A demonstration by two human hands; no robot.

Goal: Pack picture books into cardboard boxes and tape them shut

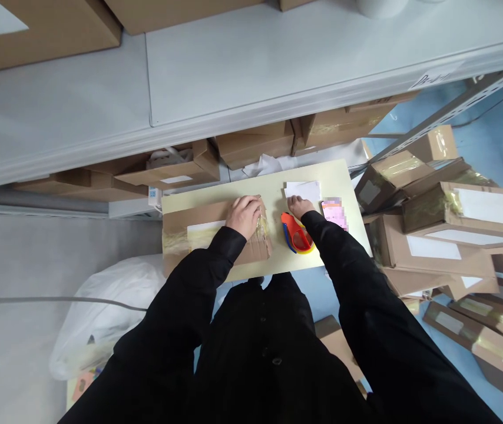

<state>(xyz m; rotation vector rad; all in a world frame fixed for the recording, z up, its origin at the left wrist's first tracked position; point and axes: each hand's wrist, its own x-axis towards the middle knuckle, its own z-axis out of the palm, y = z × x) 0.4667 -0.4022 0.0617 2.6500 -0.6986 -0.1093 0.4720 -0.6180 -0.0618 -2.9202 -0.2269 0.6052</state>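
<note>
left hand (243,215) rests loosely extended on the carton (207,214); right hand (300,206) curls at papers (307,189), grip unclear.

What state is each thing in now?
Carton on the table: taped, lying flat, label uppermost.
Left grip: resting on that carton's right end.
White slips: flat, loosely stacked.
Right grip: at those slips, hold unclear.
Tape dispenser: lying flat, unheld.
Pink card: lying flat.
Shelf carton: top open.
Plastic bag: rumpled.
Cartons at right: heaped.
</note>
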